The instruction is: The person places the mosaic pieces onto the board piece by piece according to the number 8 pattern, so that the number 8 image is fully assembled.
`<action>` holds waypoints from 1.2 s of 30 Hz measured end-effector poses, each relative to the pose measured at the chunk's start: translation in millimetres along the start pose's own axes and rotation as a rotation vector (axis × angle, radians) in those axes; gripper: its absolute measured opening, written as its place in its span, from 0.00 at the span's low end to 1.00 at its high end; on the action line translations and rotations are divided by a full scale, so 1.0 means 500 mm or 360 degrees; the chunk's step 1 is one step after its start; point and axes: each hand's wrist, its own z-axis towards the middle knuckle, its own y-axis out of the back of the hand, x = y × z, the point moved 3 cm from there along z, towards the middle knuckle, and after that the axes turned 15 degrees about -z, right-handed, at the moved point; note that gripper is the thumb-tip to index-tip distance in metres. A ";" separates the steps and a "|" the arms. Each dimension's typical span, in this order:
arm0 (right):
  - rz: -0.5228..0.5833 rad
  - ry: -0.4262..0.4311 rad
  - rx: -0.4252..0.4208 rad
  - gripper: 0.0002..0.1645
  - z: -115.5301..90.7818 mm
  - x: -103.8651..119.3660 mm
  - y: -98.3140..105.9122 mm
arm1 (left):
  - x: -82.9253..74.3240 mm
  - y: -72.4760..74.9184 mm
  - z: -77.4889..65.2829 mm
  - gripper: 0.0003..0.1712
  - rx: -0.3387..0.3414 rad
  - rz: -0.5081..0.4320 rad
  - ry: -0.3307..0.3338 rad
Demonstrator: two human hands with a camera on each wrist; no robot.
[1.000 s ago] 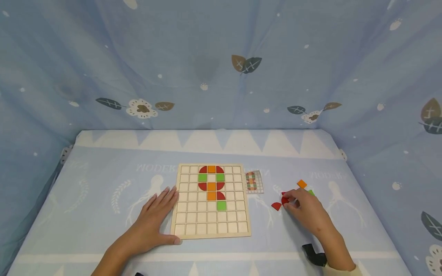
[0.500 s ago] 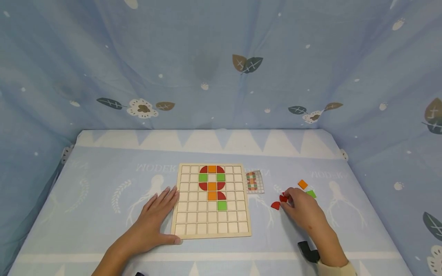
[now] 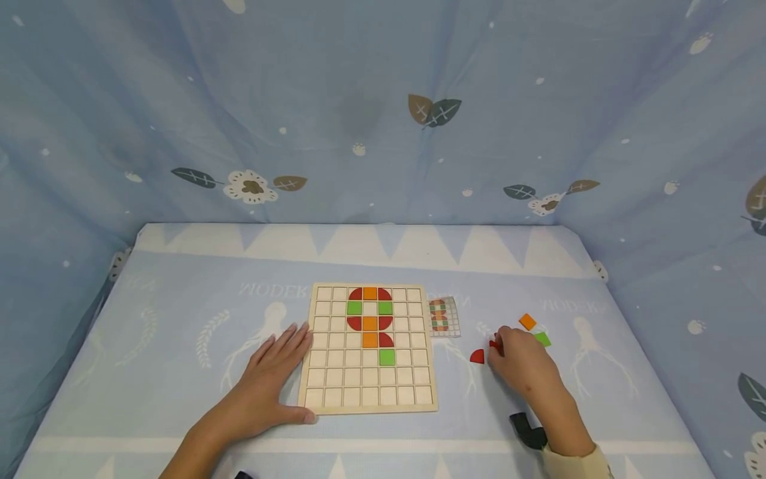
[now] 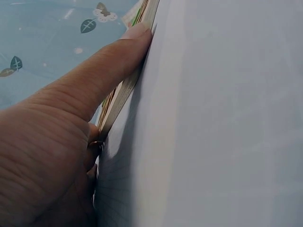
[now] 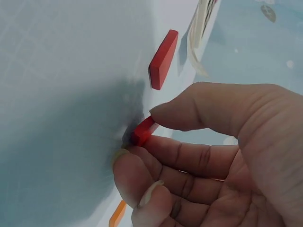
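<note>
A wooden grid board lies flat on the table, with red quarter-circle, orange square and green square tiles in several of its cells. My left hand rests along the board's left side, fingers straight; in the left wrist view the thumb lies against its edge. To the right of the board, my right hand pinches a red quarter-circle tile between thumb and fingers, low over the cloth. Another red quarter-circle tile lies just left of that hand. My right fingers partly hide the red tiles beneath them.
A small pattern card lies against the board's right edge. Beyond the right hand are an orange square tile and a green square tile. Patterned blue cloth walls the table at the back and sides.
My right hand shifts slightly around the red tiles, its fingers closing in on one. The green tile behind it has come more into view. My left hand stays at the board.
</note>
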 end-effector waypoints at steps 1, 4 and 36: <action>0.0008 -0.0014 0.0004 0.10 0.000 -0.001 0.000 | 0.000 0.000 0.000 0.76 0.0001 0.0001 0.0003; 0.0025 -0.0053 0.0001 0.10 -0.004 -0.006 0.002 | -0.001 0.001 0.000 0.76 0.0006 -0.0002 0.0009; 0.0583 0.0178 -0.0152 0.07 -0.009 0.083 0.005 | -0.003 0.003 0.002 0.76 0.0028 -0.0018 0.0041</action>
